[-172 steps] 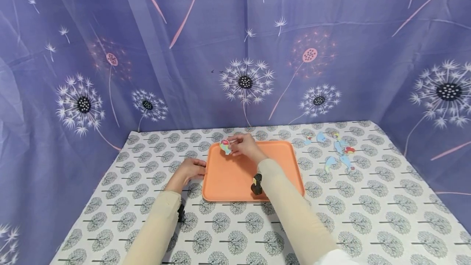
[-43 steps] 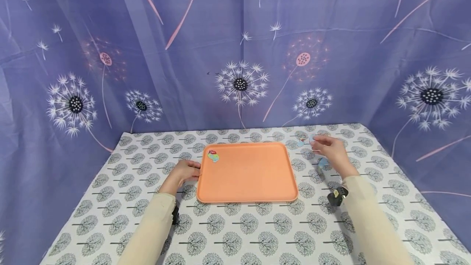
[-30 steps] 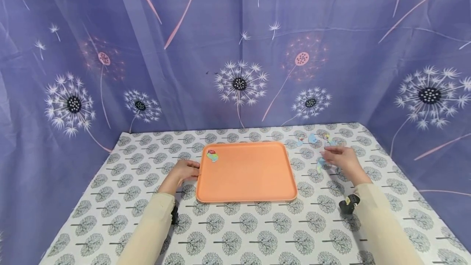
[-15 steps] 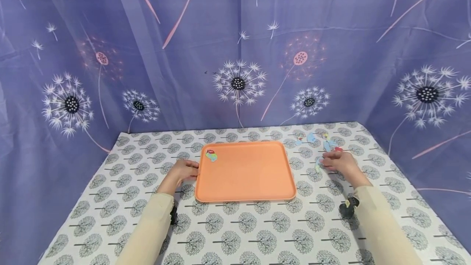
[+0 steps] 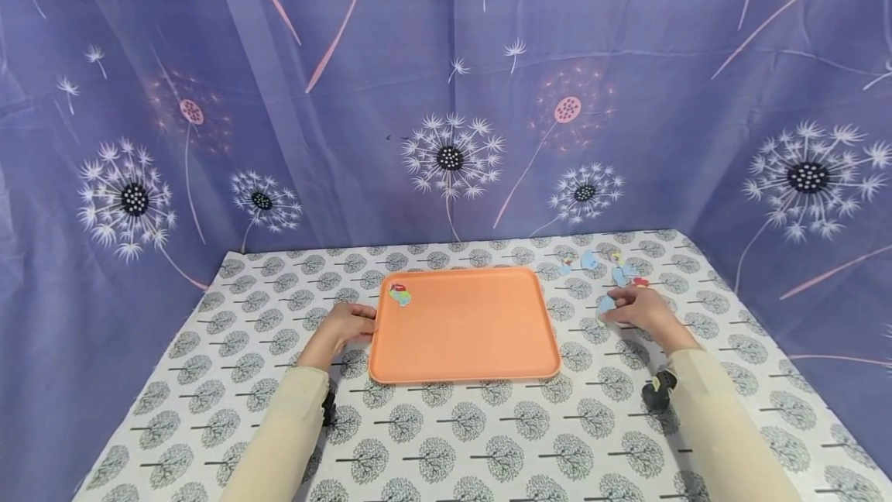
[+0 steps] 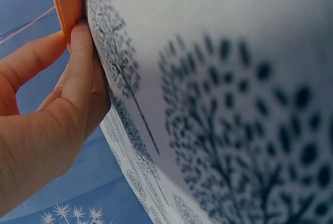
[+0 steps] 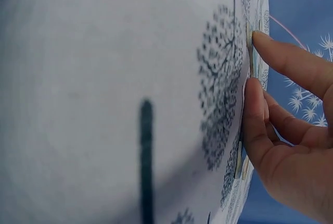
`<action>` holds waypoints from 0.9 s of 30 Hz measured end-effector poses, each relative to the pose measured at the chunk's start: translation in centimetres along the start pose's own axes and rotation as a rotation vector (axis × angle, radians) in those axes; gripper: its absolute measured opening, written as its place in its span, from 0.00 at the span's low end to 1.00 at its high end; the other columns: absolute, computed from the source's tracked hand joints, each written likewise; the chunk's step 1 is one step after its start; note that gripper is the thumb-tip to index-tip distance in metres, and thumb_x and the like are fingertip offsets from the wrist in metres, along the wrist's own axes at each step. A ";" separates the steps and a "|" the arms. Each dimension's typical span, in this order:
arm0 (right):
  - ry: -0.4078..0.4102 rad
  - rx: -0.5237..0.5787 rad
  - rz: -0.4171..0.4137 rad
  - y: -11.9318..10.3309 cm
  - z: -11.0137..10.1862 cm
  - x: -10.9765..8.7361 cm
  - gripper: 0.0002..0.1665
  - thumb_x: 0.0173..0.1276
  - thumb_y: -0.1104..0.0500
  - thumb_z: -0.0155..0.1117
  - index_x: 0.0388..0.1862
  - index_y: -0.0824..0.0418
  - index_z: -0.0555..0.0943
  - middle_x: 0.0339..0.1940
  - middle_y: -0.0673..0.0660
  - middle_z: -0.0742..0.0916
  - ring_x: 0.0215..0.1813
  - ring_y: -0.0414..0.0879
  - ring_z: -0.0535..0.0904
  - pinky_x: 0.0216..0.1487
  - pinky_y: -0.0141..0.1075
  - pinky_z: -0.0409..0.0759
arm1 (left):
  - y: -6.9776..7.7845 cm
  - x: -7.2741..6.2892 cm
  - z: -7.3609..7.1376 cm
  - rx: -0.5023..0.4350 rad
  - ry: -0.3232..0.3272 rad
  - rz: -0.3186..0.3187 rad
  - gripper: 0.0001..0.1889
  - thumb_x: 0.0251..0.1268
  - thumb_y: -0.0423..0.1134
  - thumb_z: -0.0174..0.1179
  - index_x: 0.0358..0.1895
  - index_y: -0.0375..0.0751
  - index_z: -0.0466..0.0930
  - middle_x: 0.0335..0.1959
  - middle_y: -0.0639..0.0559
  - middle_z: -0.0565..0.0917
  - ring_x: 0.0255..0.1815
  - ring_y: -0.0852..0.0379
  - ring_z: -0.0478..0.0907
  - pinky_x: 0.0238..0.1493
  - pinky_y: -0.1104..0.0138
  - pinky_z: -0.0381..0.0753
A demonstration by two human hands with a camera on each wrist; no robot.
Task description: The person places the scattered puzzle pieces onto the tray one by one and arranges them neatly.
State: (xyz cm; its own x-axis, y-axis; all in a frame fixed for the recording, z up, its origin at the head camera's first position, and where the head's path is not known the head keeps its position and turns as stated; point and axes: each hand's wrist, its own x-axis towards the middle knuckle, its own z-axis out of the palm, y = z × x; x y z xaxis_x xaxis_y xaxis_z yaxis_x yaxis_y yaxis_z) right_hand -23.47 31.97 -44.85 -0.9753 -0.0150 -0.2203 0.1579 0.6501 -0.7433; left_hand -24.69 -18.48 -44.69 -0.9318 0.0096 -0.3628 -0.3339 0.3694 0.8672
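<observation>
At the left side of an orange tray [image 5: 465,331], my left hand [image 5: 346,324] holds the rim with its fingertips. In the left wrist view, the thumb [image 6: 80,41] and a finger meet the tray's edge [image 6: 66,0]. My right hand [image 5: 643,308] is to the right of the tray, thumb and finger at a flat light-blue puzzle piece [image 5: 605,304] on the cloth. The right wrist view shows that piece [image 7: 250,52] edge-on between the fingertips of my hand [image 7: 291,130]. A red, green and blue puzzle piece [image 5: 400,295] lies in the tray's far left corner.
Beyond the right hand lie several more flat pieces: a blue one [image 5: 588,259], a blue one with red [image 5: 567,264], and a blue and red cluster [image 5: 622,275]. A tree-print cloth [image 5: 432,440] covers the table; a purple dandelion curtain [image 5: 348,99] hangs behind.
Earlier, my right hand held the red-green piece over the tray; that piece now lies in the corner. The right hand has moved right to the loose pieces and closed on the light-blue one.
</observation>
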 end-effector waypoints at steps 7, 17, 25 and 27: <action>-0.012 0.042 -0.005 -0.2 0.3 0.3 0.41 0.59 0.60 0.71 0.66 0.76 0.64 0.35 0.54 0.70 0.37 0.46 0.69 0.37 0.37 0.79 | -0.1 0.1 -0.1 0.001 0.005 -0.006 0.19 0.60 0.24 0.61 0.55 0.24 0.75 0.48 0.32 0.81 0.36 0.51 0.85 0.44 0.62 0.88; 0.017 0.059 -0.001 -0.3 0.3 0.6 0.42 0.58 0.62 0.72 0.67 0.70 0.63 0.42 0.62 0.76 0.36 0.46 0.78 0.38 0.39 0.85 | -0.1 0.2 -0.2 0.006 0.005 0.006 0.19 0.60 0.24 0.60 0.55 0.24 0.75 0.48 0.32 0.81 0.35 0.52 0.84 0.43 0.63 0.88; 0.021 0.146 -0.060 -0.9 0.7 0.8 0.35 0.65 0.66 0.63 0.69 0.69 0.63 0.47 0.71 0.83 0.37 0.52 0.85 0.43 0.43 0.87 | -0.2 0.2 -0.1 0.013 -0.002 0.009 0.18 0.61 0.24 0.60 0.54 0.24 0.76 0.48 0.32 0.81 0.38 0.49 0.85 0.44 0.62 0.88; 0.012 0.166 -0.080 -1.4 0.7 0.9 0.35 0.67 0.66 0.62 0.71 0.68 0.63 0.49 0.71 0.82 0.40 0.53 0.85 0.44 0.43 0.87 | -0.2 0.1 -0.1 0.013 -0.003 0.013 0.18 0.61 0.24 0.60 0.54 0.23 0.76 0.47 0.31 0.81 0.38 0.48 0.85 0.44 0.61 0.87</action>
State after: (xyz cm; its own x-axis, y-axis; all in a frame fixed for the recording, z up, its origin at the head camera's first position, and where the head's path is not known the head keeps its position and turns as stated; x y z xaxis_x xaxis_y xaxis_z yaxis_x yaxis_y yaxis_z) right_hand -24.44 30.48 -44.43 -0.9873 -0.0520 -0.1501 0.1025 0.5132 -0.8521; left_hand -24.77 -18.63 -44.86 -0.9357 0.0174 -0.3525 -0.3197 0.3810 0.8675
